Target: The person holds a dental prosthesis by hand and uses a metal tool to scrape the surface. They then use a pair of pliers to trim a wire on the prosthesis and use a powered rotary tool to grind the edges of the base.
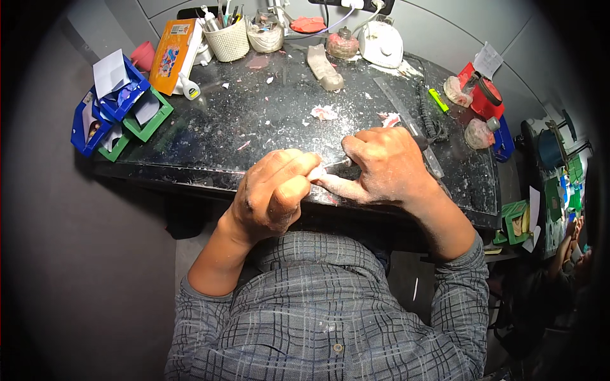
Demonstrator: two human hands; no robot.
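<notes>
At the table's near edge, my left hand point(272, 190) pinches a small whitish piece point(317, 173) between thumb and fingers. Its exact shape is mostly hidden by the fingertips. My right hand point(391, 166) is wrapped round a handpiece, a slim rotary tool point(338, 164). Its metal front end points left at the piece, and its dark rear end shows beyond the knuckles. Whether the tip touches the piece I cannot tell. The right thumb reaches close to the left fingertips. White dust coats both hands. Pink-and-white fragments point(324, 112) lie on the table just beyond.
The black table point(210, 136) is strewn with dust and chips. Blue bins point(130, 95) and green bins point(155, 114) stand left, near an orange pack point(171, 56) and tool cup point(229, 41). A ruler point(406, 120), coiled cord point(434, 127) and highlighter point(438, 100) lie right. Another person point(575, 254) sits far right.
</notes>
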